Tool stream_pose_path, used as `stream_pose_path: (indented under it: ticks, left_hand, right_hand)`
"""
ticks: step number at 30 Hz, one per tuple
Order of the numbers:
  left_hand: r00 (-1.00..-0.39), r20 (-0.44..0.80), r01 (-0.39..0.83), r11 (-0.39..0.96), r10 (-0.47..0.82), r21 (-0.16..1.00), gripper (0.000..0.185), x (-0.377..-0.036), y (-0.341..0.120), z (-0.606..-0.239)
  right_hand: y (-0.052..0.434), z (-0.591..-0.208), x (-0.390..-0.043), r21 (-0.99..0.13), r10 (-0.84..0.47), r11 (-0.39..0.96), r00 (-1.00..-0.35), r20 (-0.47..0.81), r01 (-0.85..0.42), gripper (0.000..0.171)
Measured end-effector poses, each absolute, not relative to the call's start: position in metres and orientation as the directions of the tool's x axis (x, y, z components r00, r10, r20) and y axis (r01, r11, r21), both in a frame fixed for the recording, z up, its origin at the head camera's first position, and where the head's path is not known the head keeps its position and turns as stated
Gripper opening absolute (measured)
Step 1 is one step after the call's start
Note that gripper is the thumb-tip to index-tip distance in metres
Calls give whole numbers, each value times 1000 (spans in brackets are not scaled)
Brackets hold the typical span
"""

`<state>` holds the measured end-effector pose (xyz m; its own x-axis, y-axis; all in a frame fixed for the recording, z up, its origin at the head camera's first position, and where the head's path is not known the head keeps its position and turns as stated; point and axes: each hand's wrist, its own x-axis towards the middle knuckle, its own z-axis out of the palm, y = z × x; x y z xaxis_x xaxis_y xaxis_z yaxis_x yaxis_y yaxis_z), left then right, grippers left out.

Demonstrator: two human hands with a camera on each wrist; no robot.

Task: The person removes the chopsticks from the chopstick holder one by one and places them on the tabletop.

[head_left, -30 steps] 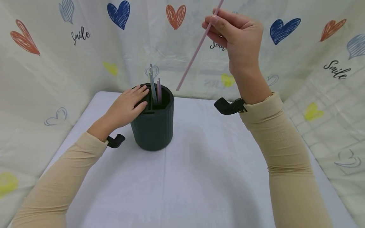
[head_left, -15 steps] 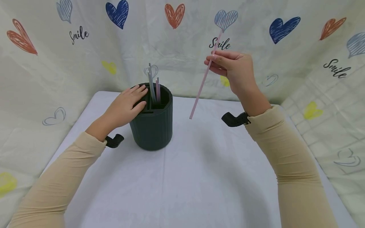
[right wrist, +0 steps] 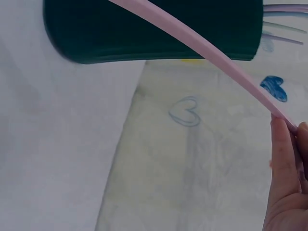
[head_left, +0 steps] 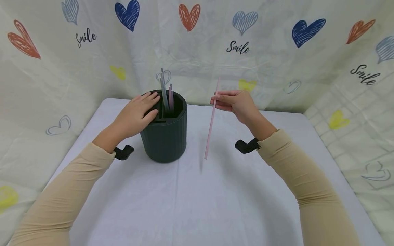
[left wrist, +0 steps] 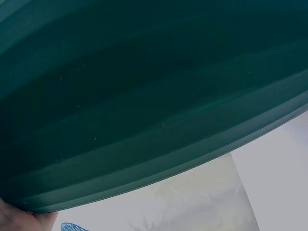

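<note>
Pink stick (head_left: 210, 131) steeply slanted, right of a dark green holder (head_left: 166, 143)
Its lower end points down over the white table (head_left: 191, 212), long axis leaning slightly right toward the top, near which the right hand (head_left: 237, 104) pinches it; the left hand (head_left: 132, 116) rests with fingers extended across the holder's top

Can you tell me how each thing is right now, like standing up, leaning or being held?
Dark green holder: upright on the white table.
Sticks in the holder: standing, tops above the rim.
Held pink stick: tilted, outside the holder.
Left hand: resting on the holder's top.
Right hand: pinching the pink stick.
</note>
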<state>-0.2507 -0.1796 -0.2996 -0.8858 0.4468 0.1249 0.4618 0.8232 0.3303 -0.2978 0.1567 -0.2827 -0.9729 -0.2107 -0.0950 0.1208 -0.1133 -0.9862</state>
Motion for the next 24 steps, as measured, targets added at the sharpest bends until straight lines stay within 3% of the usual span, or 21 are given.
stream_pose_path:
  ticks: [12,17,24]
  left_hand:
    - [-885,132,463,821,446,333,57,-250,-180,-300]
    - [-886,134,462,822,443,335,57,-250,-181,-300]
    - [-886,134,462,823,443,332,57,-250,-182,-299]
  right_hand:
    - [152,-334,-303,-949,-171,-129,-949,-265,288,11]
    - [149,-350,-307,-930,-164,-146,-935,-313,337,16]
    - [144,-374,-310,-914,-185,-70,-906,-381,399,30]
